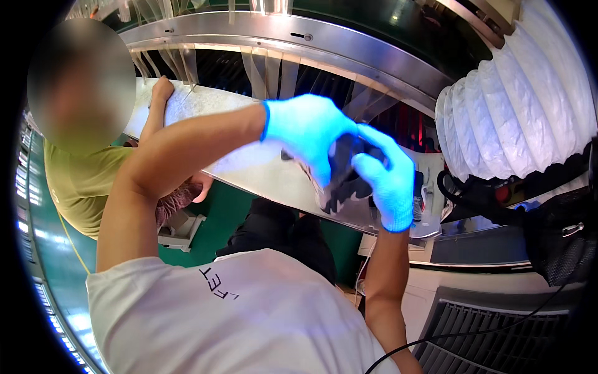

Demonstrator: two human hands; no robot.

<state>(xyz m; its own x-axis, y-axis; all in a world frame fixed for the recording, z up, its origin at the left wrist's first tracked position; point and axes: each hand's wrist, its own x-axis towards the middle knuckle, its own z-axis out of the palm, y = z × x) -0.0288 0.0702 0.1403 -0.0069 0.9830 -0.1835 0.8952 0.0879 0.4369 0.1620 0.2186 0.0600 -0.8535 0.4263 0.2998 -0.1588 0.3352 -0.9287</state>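
Dark piece [342,161], clamped by left grip [305,126] and right grip [389,168] near the counter's [265,169] edge; could drop if both slacken.

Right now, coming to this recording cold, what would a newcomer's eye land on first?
Probably the bright blue-gloved left hand and right hand, right of centre, with a dark piece between them over the pale worktop. Next, likely the big white ribbed duct at upper right, then the co-worker in yellow-green at the left.
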